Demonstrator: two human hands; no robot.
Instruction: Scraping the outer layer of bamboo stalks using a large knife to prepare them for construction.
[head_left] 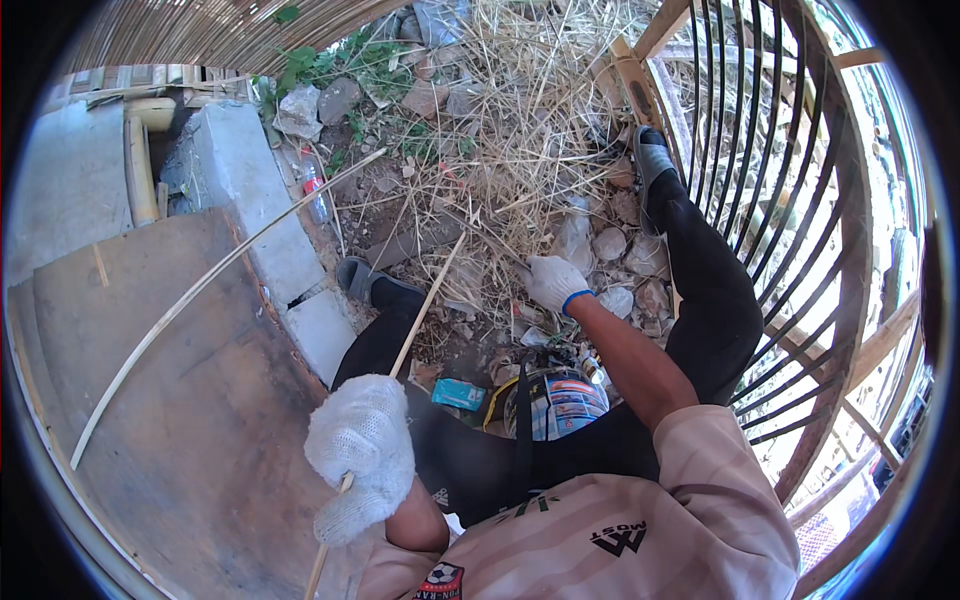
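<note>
My left hand (362, 445), in a thick white knitted glove, is closed around a thin pale bamboo strip (428, 305). The strip slants from the lower edge, through the glove, to a far end above the straw. Farther off and to the right, my right hand (556, 284) wears a white glove with a blue cuff. Its fingers are closed on a thin, dark, blade-like tool (520, 264) that points toward the strip's far end; most of the tool is hidden or blends into the straw. A second long bamboo strip (215, 268) lies across the brown board on the left.
The brown board (170, 390) sits beside grey concrete blocks (245, 180). Loose straw (530, 110), stones and a plastic bottle (315, 190) cover the ground. Between my legs are a blue packet (459, 394) and a round printed container (565, 405). A slatted wooden frame (855, 210) stands right.
</note>
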